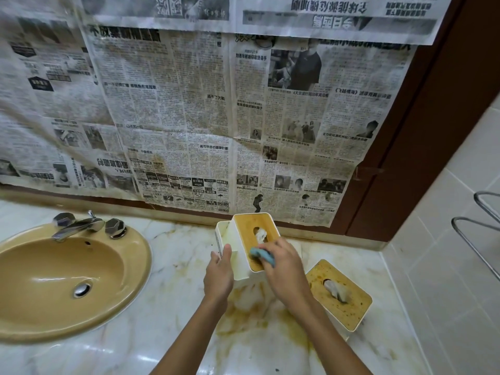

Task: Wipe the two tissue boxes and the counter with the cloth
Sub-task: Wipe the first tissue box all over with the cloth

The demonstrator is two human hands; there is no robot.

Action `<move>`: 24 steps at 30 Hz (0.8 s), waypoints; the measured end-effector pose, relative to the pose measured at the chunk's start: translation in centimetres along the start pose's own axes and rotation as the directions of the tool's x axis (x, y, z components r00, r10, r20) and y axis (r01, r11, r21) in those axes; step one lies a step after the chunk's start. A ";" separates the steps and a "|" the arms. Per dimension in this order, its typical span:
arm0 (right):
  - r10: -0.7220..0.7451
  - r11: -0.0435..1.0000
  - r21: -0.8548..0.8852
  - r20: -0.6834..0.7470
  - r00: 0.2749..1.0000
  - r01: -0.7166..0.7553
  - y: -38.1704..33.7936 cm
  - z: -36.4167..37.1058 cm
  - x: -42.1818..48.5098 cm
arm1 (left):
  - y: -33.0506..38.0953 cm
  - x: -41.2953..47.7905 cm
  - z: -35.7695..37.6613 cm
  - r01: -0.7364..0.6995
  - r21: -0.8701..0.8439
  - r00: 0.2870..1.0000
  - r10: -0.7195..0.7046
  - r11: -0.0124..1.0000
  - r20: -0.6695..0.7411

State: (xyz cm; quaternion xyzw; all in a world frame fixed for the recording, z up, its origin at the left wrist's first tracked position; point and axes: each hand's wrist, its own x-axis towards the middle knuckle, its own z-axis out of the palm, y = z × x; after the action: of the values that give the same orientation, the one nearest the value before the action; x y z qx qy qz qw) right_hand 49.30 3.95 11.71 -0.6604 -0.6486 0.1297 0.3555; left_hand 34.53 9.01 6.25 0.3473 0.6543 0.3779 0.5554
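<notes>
My left hand (219, 274) grips the white side of a tissue box (244, 228) and holds it tilted up above the counter, its wooden lid facing me. A tissue pokes out of the lid's oval slot. My right hand (286, 269) presses a blue cloth (262, 255) against the lower part of that lid. The second tissue box (349, 309), white with a stained wooden lid and a tissue sticking out, stands on the marble counter (167, 328) to the right. Yellow-brown stains spread over the counter below the lifted box.
A tan oval sink (40, 282) with a chrome tap (78, 227) is set into the counter at the left. Old newspaper (189, 109) covers the wall behind. A tiled wall with a chrome towel rail (476, 234) stands at the right.
</notes>
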 end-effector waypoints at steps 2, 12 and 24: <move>-0.058 0.998 -0.036 0.038 0.998 0.059 0.0 0.7 -0.6 | 0.1 0.3 0.0 0.011 -0.002 1.000 -0.011 1.000 0.019; 0.303 0.879 0.450 -0.271 0.914 -0.158 3.3 -3.7 -0.3 | 2.7 -0.1 -4.2 0.320 -0.069 0.919 -0.291 0.945 0.267; -0.058 0.903 0.421 -0.076 0.995 0.085 -1.0 -3.1 1.5 | 2.4 -0.1 -3.5 0.515 -0.279 0.787 -0.318 0.811 0.529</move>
State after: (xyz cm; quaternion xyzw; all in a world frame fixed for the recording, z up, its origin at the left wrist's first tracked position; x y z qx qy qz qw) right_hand 50.69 4.34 15.04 -0.5468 -0.6177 0.2337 0.5146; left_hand 31.11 9.70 8.75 0.1455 0.4717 0.2780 0.8241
